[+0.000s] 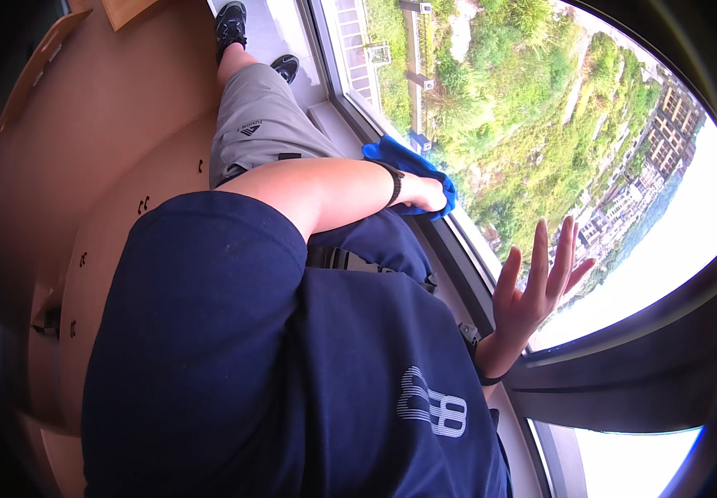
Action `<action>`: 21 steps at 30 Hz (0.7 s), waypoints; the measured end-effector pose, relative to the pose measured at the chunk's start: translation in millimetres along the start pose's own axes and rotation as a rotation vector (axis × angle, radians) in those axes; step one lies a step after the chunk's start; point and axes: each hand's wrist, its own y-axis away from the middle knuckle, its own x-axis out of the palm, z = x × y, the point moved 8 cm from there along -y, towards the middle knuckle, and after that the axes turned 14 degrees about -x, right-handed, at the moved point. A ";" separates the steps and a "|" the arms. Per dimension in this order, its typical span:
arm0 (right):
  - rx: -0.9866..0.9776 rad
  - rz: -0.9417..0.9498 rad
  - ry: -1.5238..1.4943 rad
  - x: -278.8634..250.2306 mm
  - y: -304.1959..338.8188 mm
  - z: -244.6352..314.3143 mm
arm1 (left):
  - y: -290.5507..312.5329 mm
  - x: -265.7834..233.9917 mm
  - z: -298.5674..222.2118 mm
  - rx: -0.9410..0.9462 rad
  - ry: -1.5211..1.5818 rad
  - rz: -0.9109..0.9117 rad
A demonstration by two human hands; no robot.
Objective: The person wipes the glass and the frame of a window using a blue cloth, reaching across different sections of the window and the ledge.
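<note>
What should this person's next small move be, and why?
Probably slide the crumpled blue fabric cloth along the transparent glass pane: the bare left hand holds it at the long dark frame, while the open right hand holds nothing.

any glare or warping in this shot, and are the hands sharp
Head view: the sky is washed out white; the window frame bows and the rim darkens; the right hand looks reasonably sharp.
</note>
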 end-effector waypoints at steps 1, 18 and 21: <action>0.011 -0.004 -0.114 3.6 6.2 0.3 | -9.6 4.4 7.6 -0.056 -0.051 0.073; 0.059 -0.322 -0.571 -4.4 37.2 -6.4 | 101.3 -269.2 17.6 0.486 0.627 -0.719; 0.070 -0.397 -0.774 -1.7 35.9 0.5 | 178.0 -315.8 -45.3 0.731 0.649 -0.754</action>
